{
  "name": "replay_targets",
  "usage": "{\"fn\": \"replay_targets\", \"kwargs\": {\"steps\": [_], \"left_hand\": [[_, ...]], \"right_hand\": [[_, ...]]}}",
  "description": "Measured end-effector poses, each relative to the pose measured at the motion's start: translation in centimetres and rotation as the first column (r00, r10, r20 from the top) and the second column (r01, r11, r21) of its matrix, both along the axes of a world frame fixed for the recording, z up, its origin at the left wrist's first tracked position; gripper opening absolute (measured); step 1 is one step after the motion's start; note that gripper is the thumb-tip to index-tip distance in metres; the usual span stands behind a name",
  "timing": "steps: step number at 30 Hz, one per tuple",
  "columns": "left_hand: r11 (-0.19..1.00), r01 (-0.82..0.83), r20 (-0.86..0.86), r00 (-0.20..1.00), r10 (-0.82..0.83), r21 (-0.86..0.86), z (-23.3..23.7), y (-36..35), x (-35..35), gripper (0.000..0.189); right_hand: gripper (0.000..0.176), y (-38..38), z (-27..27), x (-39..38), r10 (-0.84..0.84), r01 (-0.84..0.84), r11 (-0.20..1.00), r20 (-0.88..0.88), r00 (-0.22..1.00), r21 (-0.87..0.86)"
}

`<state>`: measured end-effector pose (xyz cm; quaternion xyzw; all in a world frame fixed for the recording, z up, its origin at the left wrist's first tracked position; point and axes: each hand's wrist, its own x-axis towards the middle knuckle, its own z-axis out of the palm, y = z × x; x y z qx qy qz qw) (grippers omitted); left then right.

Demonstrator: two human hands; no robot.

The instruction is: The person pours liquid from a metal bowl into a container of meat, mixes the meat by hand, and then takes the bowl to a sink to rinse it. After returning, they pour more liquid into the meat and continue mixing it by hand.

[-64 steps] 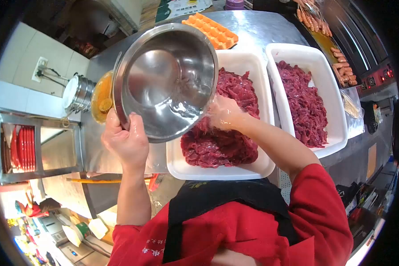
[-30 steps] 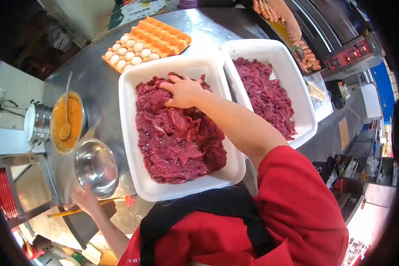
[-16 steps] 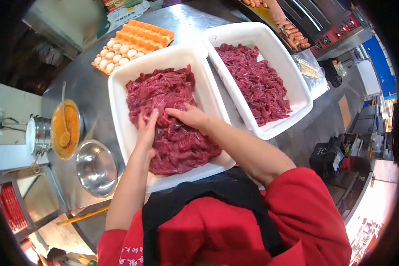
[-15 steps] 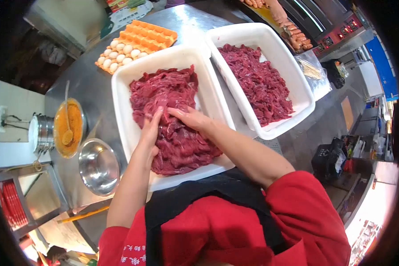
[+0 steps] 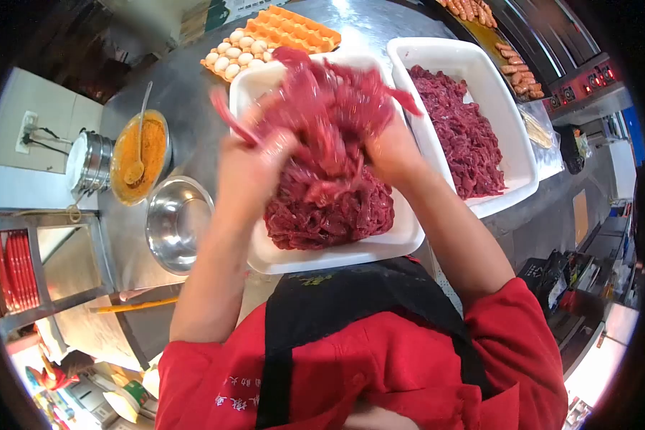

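A heap of dark red raw meat slices [image 5: 330,208] fills the near part of a white plastic tub [image 5: 283,261] in front of me. My left hand [image 5: 261,154] and my right hand [image 5: 393,149] hold a big clump of slices [image 5: 319,100] between them, raised above the heap. Both hands are closed about the clump's sides, and their fingers are partly buried in it. Motion blurs the clump and my left hand, and loose strips stick out to either side. To the right, a second white tub [image 5: 519,179] holds more raw meat slices [image 5: 459,136].
Left of the tub stand a steel bowl [image 5: 179,226] and a bowl of orange-yellow seasoning [image 5: 154,136] with a ladle [image 5: 142,129]. Behind are eggs [image 5: 244,51] in an orange egg tray [image 5: 294,30]. Sausages [image 5: 519,72] lie on a griddle at the far right.
My hands were together, pressed into the meat. Now they are farther apart and lift a clump of slices up from the heap. The view has shifted, so the tubs sit farther right.
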<state>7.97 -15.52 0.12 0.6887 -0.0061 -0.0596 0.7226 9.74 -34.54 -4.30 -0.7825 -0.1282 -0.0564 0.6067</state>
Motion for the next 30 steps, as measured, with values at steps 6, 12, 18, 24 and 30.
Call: {"fn": "replay_targets", "kwargs": {"steps": [6, 12, 18, 24, 30], "left_hand": [[0.866, -0.045, 0.017, 0.999, 0.042, 0.498, -9.6, 2.8, -5.9, 0.068], [0.862, -0.189, -0.748, 0.604, -0.276, -0.471, -11.9, 0.5, -1.7, 0.062], [0.888, -0.163, -0.651, 0.737, -0.180, -0.430, -9.0, -0.1, -0.2, 0.054], [0.914, 0.026, -0.216, 0.969, -0.124, -0.406, 0.0, 0.1, 0.0, 0.041], [0.990, 0.125, -0.044, 0.992, -0.122, 0.068, -6.5, 0.0, -3.4, 0.060]], "right_hand": [[0.088, -2.0, -4.4, -6.8, 0.023, 0.032, 0.997, -0.678, 0.735, 0.068], [0.069, 1.4, -6.5, -2.7, 0.222, 0.306, 0.882, -0.889, 0.401, 0.358], [0.043, 2.6, -1.3, -1.2, 0.392, 0.157, 0.815, -0.731, 0.558, 0.557], [0.030, 1.1, 6.6, 0.0, 0.222, -0.011, 0.865, -0.362, 0.906, 0.502], [0.062, 0.2, -1.6, -2.0, 0.216, -0.185, 0.962, -0.143, 0.966, 0.199]]}}
